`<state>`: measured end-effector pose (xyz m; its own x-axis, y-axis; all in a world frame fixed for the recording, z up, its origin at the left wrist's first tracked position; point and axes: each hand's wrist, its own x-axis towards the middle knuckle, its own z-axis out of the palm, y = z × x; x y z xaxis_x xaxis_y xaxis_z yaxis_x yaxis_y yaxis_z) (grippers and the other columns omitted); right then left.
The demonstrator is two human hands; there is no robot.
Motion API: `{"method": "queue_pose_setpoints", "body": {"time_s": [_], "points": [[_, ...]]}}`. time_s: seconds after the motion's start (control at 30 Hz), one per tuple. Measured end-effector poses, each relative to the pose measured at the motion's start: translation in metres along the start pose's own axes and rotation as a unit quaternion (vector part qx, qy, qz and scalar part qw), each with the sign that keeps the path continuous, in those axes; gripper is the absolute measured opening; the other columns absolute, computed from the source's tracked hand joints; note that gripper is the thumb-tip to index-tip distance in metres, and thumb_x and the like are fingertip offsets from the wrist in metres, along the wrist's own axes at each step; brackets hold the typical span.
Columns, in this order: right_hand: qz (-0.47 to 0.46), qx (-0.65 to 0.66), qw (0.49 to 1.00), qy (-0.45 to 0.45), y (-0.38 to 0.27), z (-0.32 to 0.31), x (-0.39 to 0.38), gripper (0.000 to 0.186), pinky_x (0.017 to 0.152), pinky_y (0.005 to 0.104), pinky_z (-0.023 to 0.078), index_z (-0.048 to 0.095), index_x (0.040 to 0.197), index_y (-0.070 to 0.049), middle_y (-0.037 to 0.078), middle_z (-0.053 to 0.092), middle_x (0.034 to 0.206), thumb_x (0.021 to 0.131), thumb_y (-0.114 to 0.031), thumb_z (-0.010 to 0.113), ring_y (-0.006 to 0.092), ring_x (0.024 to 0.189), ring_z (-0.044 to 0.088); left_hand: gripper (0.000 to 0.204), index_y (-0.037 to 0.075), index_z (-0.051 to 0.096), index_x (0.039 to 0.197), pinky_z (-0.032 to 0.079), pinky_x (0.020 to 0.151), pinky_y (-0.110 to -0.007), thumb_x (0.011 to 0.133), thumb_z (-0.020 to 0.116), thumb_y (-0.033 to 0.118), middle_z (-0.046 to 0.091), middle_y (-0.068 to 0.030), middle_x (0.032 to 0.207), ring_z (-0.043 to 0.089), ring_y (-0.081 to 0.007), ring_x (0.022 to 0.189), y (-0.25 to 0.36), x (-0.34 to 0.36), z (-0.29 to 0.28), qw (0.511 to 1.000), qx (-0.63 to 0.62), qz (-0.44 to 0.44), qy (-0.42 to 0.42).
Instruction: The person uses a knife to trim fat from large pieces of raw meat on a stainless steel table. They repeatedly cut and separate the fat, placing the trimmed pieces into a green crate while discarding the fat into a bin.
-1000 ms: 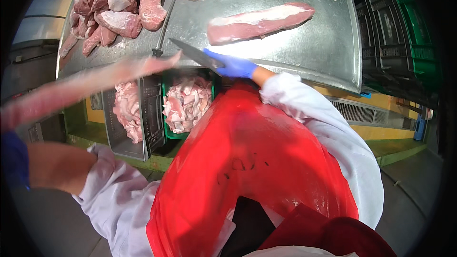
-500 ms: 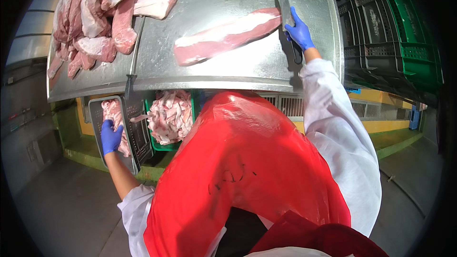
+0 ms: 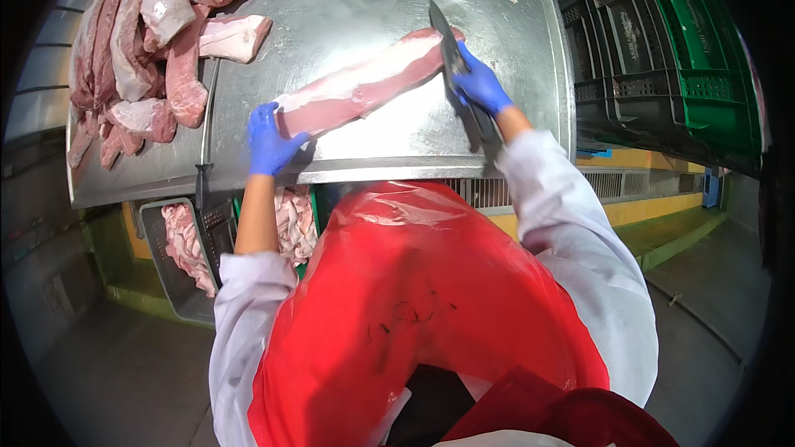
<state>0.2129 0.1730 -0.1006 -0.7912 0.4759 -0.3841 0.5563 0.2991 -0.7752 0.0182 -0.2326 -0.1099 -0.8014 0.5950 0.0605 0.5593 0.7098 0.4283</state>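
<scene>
A long pork loin point(image 3: 364, 83) with a white fat stripe lies slantwise on the steel table. My gloved left hand point(image 3: 273, 141) is at its left end, thumb along the near edge and fingers round the far side, gripping it. In my gloved right hand point(image 3: 482, 84) is a long dark-bladed knife point(image 3: 444, 33), its blade pointing away from me across the loin's right end. Whether the edge cuts into the meat I cannot tell. Part of the knife's handle is hidden by the hand.
More pork loins point(image 3: 132, 50) are piled at the table's point(image 3: 348, 167) far left. Beside them lies a sharpening steel point(image 3: 209, 116), its handle over the near edge. Below stand a grey crate point(image 3: 157, 257) and a green crate point(image 3: 313, 223) with trimmings. Stacked crates point(image 3: 621, 41) stand right.
My left hand has come up from the grey crate to the loin's left end and grips it. The knife, in my right hand, stays at the right end. The view has shifted slightly.
</scene>
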Motion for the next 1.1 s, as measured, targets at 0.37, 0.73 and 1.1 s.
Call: {"method": "queue_pose_setpoints", "body": {"time_s": [0.37, 0.73, 1.1], "points": [[0.014, 0.182, 0.983, -0.020, -0.013, 0.029, 0.012, 0.082, 0.053, 0.0319, 0.053, 0.016, 0.161, -0.021, 0.009, 0.064, 0.074, 0.091, -0.004, 0.056, 0.0165, 0.056, 0.062, 0.073, 0.005, 0.055, 0.117, 0.033, 0.101, -0.049, 0.064, 0.084, 0.046, 0.053, -0.0211, 0.115, 0.046, -0.0395, 0.113, 0.013, -0.002, 0.034, 0.998, -0.009, 0.048, -0.033], [0.017, 0.187, 0.982, -0.015, 0.048, -0.038, -0.152, 0.085, 0.050, 0.0259, 0.052, 0.021, 0.160, -0.028, 0.008, 0.068, 0.089, 0.090, 0.006, 0.055, 0.0100, 0.059, 0.061, 0.048, -0.001, 0.061, 0.101, 0.049, 0.081, -0.047, 0.074, 0.081, 0.032, 0.061, -0.0209, 0.096, 0.059, -0.0398, 0.092, 0.152, 0.088, 0.066, 0.979, -0.093, 0.182, 0.025], [-0.065, 0.281, 0.952, 0.105, 0.045, -0.001, -0.027, 0.085, 0.054, 0.0259, 0.053, 0.017, 0.161, -0.024, 0.007, 0.066, 0.099, 0.091, 0.007, 0.055, 0.0095, 0.062, 0.059, 0.031, -0.002, 0.069, 0.083, 0.054, 0.080, -0.044, 0.081, 0.067, 0.029, 0.069, -0.0279, 0.087, 0.069, -0.0410, 0.087, 0.217, 0.153, 0.135, 0.983, -0.062, 0.032, -0.170]]}}
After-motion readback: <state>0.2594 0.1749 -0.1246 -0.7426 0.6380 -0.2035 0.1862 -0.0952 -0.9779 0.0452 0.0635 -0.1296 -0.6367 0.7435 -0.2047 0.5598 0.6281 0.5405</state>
